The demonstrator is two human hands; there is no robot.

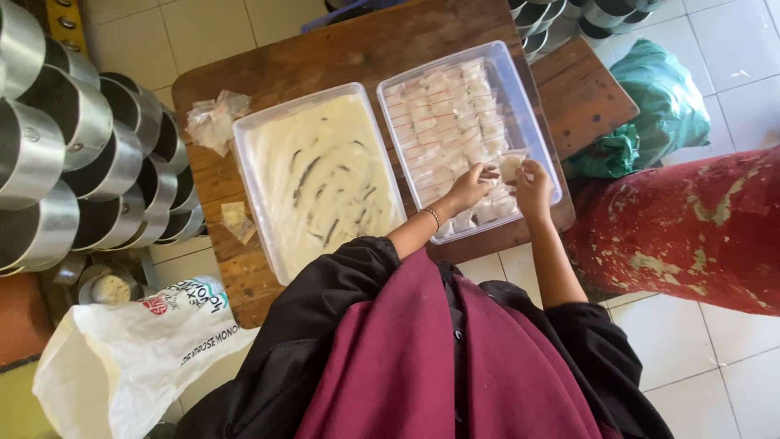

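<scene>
Both my hands are over the near end of a clear plastic tray [521, 84] filled with rows of small sealed packets [449, 110] of white stuff. My left hand [469, 189], with a bracelet on the wrist, and my right hand [534, 192] together pinch one small plastic packet [510, 165] just above the tray. Beside it on the left lies a second clear tray [243, 138] holding a flat layer of pale cream paste [321, 175] with dark scrape marks.
Both trays rest on a brown wooden table [341, 53]. A heap of empty little plastic bags [214, 119] lies at its left edge. Stacked metal pots [73, 146] stand to the left, a white plastic bag [122, 358] lower left, a green bag [662, 102] and a red flaking surface [691, 228] to the right.
</scene>
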